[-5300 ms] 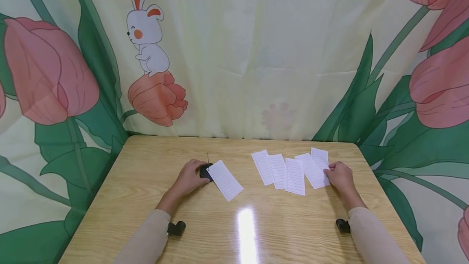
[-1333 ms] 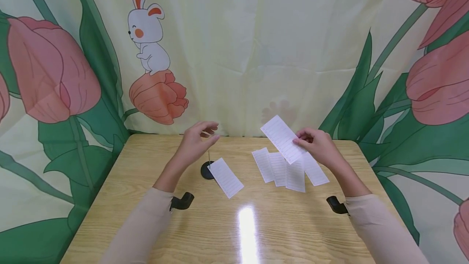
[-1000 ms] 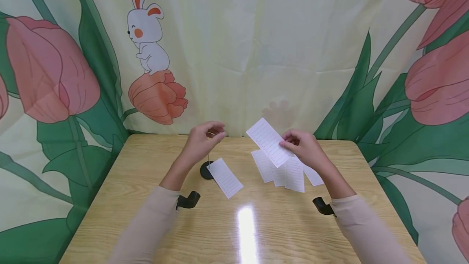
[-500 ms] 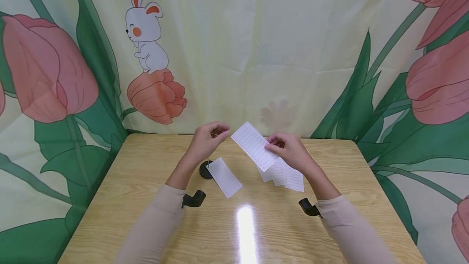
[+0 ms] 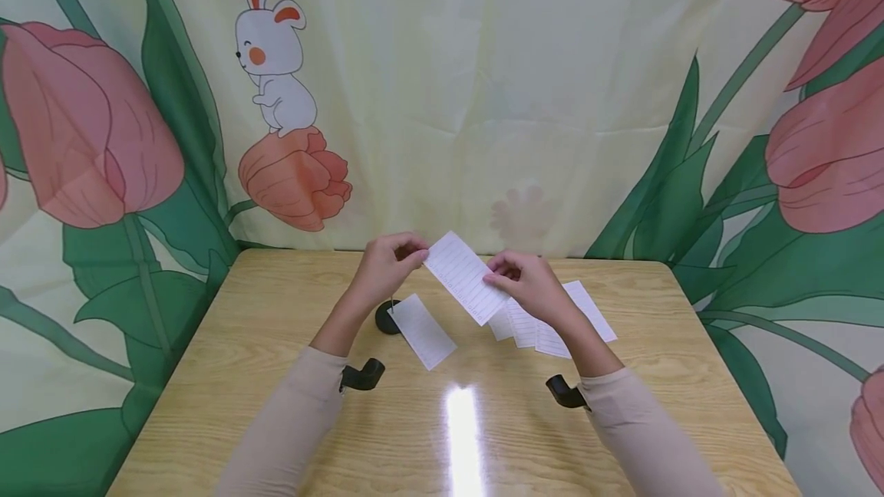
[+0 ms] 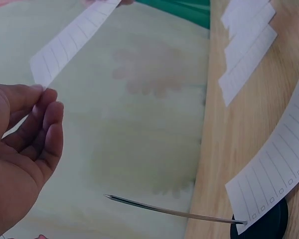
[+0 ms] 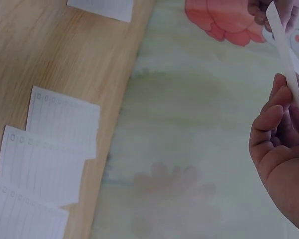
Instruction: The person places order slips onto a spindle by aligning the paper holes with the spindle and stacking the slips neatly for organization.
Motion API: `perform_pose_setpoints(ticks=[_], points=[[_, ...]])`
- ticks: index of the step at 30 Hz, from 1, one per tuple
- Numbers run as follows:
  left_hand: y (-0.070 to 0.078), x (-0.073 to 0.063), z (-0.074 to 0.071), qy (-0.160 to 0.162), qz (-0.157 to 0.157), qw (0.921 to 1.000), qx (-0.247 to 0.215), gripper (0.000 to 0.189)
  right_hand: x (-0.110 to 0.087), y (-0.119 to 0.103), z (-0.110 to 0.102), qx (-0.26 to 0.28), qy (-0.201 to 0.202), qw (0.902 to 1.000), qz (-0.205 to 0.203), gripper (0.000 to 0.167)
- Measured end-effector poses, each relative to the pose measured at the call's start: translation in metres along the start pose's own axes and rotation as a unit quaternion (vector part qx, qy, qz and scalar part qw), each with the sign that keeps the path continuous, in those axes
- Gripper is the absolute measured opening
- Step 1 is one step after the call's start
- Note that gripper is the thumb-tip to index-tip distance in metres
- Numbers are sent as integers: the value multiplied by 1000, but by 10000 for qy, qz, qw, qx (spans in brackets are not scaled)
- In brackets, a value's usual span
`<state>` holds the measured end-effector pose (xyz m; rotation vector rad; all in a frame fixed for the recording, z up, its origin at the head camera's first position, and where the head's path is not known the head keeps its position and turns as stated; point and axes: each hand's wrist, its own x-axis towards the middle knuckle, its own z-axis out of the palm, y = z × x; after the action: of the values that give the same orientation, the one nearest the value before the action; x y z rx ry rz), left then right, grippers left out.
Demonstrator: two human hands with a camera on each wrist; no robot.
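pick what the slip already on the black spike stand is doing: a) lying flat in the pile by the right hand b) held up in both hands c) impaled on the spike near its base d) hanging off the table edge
c: the spiked slip sits low on the thin spike, by the black base; the slip in the air is another one.

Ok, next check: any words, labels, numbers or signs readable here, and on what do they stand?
No readable text in any view.
Held slip, pinched by the right hand with the left hand at its far end: ruled lines only, no words legible.
Slip on the spike stand: ruled lines and a row of small empty boxes, no characters.
Slips on the table: the same lines and boxes.
Backdrop: rabbit and tulip pictures, no lettering.
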<state>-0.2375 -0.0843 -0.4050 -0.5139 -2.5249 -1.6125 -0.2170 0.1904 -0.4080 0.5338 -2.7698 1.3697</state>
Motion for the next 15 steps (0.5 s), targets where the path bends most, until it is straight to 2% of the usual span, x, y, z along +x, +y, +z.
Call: perform_pose_setpoints(ticks=[15], points=[[-4, -4, -16, 177, -270, 9992, 253, 10, -2, 12, 24, 530, -141, 9981, 285, 10]])
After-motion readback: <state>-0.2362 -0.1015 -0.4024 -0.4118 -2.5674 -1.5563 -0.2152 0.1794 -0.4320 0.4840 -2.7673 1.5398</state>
